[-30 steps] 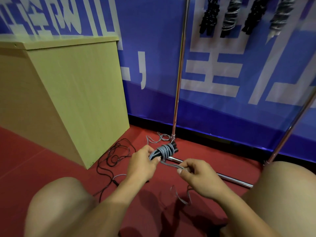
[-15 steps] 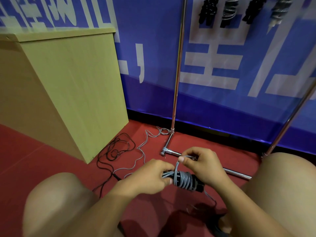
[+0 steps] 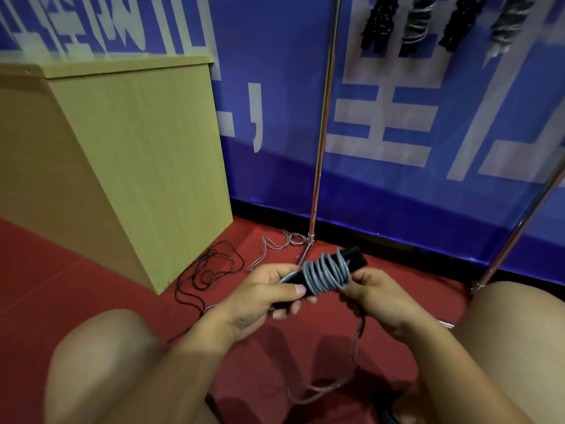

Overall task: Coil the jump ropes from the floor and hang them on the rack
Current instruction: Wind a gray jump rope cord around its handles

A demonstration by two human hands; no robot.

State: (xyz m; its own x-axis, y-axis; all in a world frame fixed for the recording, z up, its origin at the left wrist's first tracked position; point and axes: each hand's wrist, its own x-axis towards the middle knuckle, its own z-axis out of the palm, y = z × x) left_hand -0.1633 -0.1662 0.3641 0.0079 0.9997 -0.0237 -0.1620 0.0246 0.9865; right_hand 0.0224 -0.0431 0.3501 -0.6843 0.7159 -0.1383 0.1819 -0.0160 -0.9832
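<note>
A grey jump rope point(image 3: 328, 273) is wound in several turns round its black handles, which point up and to the right. My left hand point(image 3: 263, 299) grips the lower end of the handles. My right hand point(image 3: 374, 293) pinches the rope just right of the coil; the loose tail drops from it to the red floor. A black jump rope point(image 3: 211, 270) lies tangled on the floor by the wooden box. The rack's left upright point(image 3: 324, 123) rises behind my hands, and several coiled ropes point(image 3: 419, 22) hang at the top.
A tall wooden box point(image 3: 122, 154) stands at the left against the blue banner wall point(image 3: 428, 194). The rack's right upright point(image 3: 519, 231) slants up at the right edge. My two bare knees fill the lower corners.
The bundle has turned so that the handles point up-right, and more turns sit on it. My right hand moved from above the coil to its right side. The view tilted up slightly.
</note>
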